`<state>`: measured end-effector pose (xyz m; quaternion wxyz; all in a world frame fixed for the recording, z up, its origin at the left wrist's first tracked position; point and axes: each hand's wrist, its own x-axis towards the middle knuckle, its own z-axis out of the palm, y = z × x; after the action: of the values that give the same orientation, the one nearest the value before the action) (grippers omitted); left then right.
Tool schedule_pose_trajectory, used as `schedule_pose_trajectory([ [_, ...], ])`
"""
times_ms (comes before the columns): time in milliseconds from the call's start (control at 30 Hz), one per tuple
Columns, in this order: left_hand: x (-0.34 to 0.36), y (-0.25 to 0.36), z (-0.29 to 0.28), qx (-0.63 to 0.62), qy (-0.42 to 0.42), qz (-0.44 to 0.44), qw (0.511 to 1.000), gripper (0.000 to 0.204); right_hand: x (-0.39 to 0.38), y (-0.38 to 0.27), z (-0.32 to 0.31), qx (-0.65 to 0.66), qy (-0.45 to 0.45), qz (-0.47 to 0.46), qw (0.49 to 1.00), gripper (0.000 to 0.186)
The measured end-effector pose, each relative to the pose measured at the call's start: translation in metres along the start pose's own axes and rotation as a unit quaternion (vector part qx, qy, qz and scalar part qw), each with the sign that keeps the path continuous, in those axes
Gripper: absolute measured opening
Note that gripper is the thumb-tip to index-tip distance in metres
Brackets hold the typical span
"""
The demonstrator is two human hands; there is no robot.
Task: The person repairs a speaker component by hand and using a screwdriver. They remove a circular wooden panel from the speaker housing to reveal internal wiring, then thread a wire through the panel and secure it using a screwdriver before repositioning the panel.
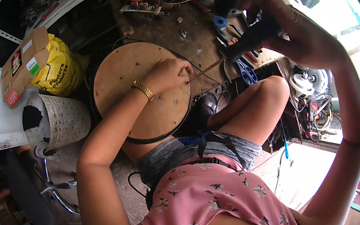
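A round wooden board (134, 63) with a dark rim lies tilted before me, with several small screw heads or holes near its edge. My left hand (170, 74), a gold bracelet at the wrist, rests on its right part. The fingers are pinched together at the board's edge; anything between them is too small to make out. My right hand (301, 32) is raised to the right and wrapped round the dark handle of a screwdriver (245, 45). Its thin shaft slants down to the left, and the tip meets the board beside my left fingertips.
Beyond the board is a worn wooden workbench (157, 26) with wires and circuit parts. Blue-handled scissors (247, 72), a blue spool (220, 22) and pliers lie near the screwdriver. At left stand a perforated white bin (68, 118), a yellow bag (59, 65) and a cardboard box (24, 66).
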<state>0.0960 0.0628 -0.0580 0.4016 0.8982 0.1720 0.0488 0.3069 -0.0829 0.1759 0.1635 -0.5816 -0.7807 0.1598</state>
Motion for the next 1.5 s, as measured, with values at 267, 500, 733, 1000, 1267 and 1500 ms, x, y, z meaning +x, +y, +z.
schedule_pose_trajectory([
  [267,-0.032,0.118,0.06,-0.573,0.132,0.021,0.809,0.02,-0.013,-0.004,-0.001,0.069,-0.009,0.058,0.996,0.041],
  [500,0.008,0.154,0.104,-0.921,-0.081,0.12,0.363,0.045,-0.016,-0.007,0.002,0.09,0.01,0.11,0.99,0.041],
  [733,0.02,0.163,0.1,-0.946,-0.057,0.13,0.291,0.04,-0.013,-0.023,-0.004,0.012,-0.04,0.263,0.964,0.037],
  [1000,0.019,0.168,0.086,-0.951,-0.026,0.113,0.288,0.017,-0.027,-0.016,-0.004,-0.024,-0.065,0.221,0.973,0.045],
  [1267,0.027,0.15,0.11,-0.925,-0.054,0.029,0.375,0.039,-0.036,-0.025,-0.005,-0.01,-0.055,0.033,0.998,0.051],
  [1500,0.023,0.174,0.088,-0.933,0.014,0.021,0.36,0.053,-0.043,-0.017,0.02,-0.062,0.053,0.048,0.995,0.035],
])
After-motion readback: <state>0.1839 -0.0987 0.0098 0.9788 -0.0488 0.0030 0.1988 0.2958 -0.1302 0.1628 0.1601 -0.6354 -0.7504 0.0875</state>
